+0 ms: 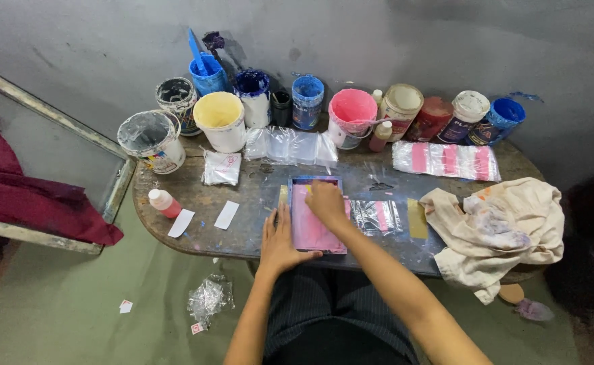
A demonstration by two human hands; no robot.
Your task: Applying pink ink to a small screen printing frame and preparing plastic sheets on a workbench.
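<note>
— Right hand (pixel 325 201) first: fingers (pixel 316 191) curled down, pressing flat on the upper half of the small pink screen frame (pixel 314 220). Gripping nothing visible; maybe a small tool hidden under the palm, cannot tell.

— And the left hand (pixel 280 240)?

— Spread open, fingers (pixel 274 217) laid along the frame's left edge, palm on the bench (pixel 195 233), bracing rather than clasping. Frame lying flat between both hands, at the near edge of the bench.

— Just beside the fingers?

— Right of the frame, touching or nearly so, a clear plastic sheet with pink stripes (pixel 378 216) and a yellow strip (pixel 417 218). Further right, a stained cream rag (pixel 506 230). Left of the bracing hand, two white slips (pixel 205 218) and a small red bottle (pixel 164 202).

— Beyond the fingers, toward the wall?

— Row of ink tubs: yellow tub (pixel 220 119), pink tub (pixel 351 116), blue tub (pixel 307 100), more either side. Striped plastic packets (pixel 445 159) past the right hand.

— Likely trouble?

— Probably a slip: uneven pressure from the right hand, frame skating on the slick bench, pink ink smearing. Wet ink on fingertips marking the clear sheet close by. Frame near the edge, so a hard push toward the lap risky too.
</note>
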